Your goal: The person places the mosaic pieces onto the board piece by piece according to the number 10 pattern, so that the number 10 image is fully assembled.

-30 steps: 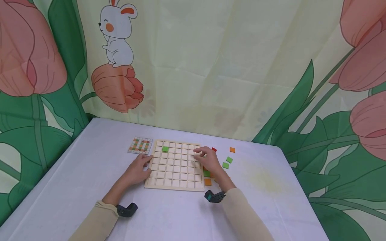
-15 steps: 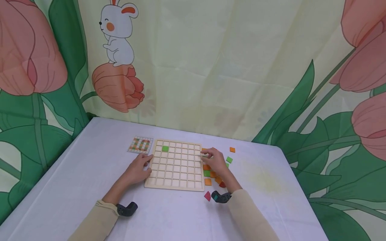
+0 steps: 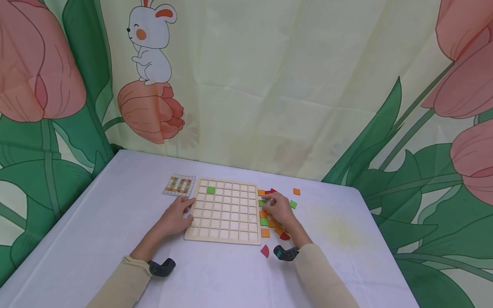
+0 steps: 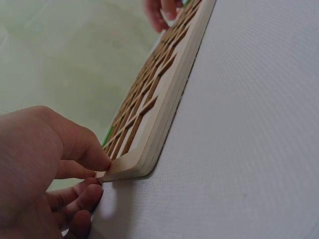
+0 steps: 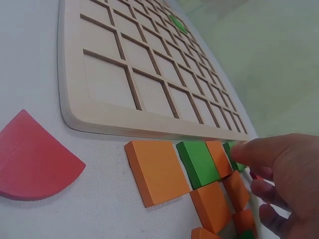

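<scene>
A pale wooden grid board (image 3: 223, 242) lies on the table with one green square tile (image 3: 211, 190) in an upper-left cell. My left hand (image 3: 175, 217) rests at the board's left edge; in the left wrist view its thumb touches the rim near a rounded corner. My right hand (image 3: 280, 208) is over the loose tiles right of the board. In the right wrist view its foremost digit is at a green tile (image 5: 234, 152) beside the rim, and I see nothing lifted. An orange tile (image 5: 158, 172) and another green tile (image 5: 198, 162) lie nearby.
A small printed pattern card (image 3: 179, 185) lies left of the board. Red quarter-circle pieces sit around the pile, one (image 3: 265, 251) apart near the front. An orange tile (image 3: 296, 191) and a green tile (image 3: 293, 204) lie farther right. A printed curtain (image 3: 262, 85) hangs behind the table.
My right hand has moved from above the board's upper right cells to the right, over the loose tiles, then slightly nearer. My left hand has stayed at the left edge.
</scene>
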`<state>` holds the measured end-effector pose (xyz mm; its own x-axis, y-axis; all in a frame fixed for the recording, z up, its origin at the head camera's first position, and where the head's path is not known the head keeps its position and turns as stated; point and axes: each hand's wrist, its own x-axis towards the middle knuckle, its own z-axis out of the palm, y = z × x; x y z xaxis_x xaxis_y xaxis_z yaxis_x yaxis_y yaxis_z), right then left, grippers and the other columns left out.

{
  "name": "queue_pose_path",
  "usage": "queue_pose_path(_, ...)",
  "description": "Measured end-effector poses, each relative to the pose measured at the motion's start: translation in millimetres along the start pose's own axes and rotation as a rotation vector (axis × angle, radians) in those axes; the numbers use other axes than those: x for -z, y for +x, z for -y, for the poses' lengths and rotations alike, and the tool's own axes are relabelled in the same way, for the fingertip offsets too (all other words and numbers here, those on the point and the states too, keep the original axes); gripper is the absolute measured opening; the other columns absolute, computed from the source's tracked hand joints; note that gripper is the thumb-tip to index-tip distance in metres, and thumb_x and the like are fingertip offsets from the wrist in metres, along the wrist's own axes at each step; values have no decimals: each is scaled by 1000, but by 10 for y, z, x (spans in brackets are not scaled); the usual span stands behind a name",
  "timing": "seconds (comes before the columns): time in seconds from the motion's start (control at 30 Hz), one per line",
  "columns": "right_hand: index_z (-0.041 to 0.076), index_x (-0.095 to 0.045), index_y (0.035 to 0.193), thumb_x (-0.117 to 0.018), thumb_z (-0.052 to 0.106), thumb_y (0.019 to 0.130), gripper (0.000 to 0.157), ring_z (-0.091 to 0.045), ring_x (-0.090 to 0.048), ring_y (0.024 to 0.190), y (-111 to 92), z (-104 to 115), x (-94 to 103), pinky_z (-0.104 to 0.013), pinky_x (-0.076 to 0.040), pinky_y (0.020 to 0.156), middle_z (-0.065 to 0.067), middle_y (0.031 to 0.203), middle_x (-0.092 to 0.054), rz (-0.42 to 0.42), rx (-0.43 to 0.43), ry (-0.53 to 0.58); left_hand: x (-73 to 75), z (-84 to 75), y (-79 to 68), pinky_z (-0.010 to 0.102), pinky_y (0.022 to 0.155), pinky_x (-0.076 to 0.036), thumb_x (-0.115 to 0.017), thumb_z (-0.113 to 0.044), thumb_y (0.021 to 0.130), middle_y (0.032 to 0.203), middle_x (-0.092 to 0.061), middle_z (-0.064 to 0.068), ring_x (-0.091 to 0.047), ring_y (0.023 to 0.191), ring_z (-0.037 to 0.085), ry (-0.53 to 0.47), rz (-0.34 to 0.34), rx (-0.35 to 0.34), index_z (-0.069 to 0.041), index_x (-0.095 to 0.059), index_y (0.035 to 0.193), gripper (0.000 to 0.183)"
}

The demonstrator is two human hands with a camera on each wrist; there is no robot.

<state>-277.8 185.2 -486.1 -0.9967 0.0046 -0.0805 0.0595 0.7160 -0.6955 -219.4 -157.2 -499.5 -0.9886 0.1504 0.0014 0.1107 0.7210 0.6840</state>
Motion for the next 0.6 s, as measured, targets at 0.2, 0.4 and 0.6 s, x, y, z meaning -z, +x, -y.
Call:
queue_pose_path(0.2, 20, -71, 116, -73, 17, 84, 32, -21, -49, 87, -2, -10, -10, -23, -45, 62, -5, 99, -56, -1, -27, 6, -6, 10, -2, 28, 66, -37, -62, -7, 82, 107, -48, 11, -46, 89, 19, 1, -2, -3, 0, -46, 141, 62)
queue_pose_path(0.4, 19, -70, 118, -73, 17, 85, 33, -20, -50, 88, 2, -20, -22, -23, -45, 62, -5, 102, -56, 8, -32, 2, 0, -8, -11, 28, 66, -38, -62, -7, 82, 107, -48, 11, -46, 90, 20, -2, -7, 10, 0, -47, 141, 61)
queue_pose_path(0.6, 18, -70, 117, -73, 19, 84, 32, -21, -50, 88, -45, -35, 40, -24, -46, 62, -5, 101, -57, -8, -25, -6, 7, -12, -10, 28, 66, -38, -62, -7, 82, 107, -48, 11, -46, 90, 20, -4, -7, 10, 0, -47, 141, 61)
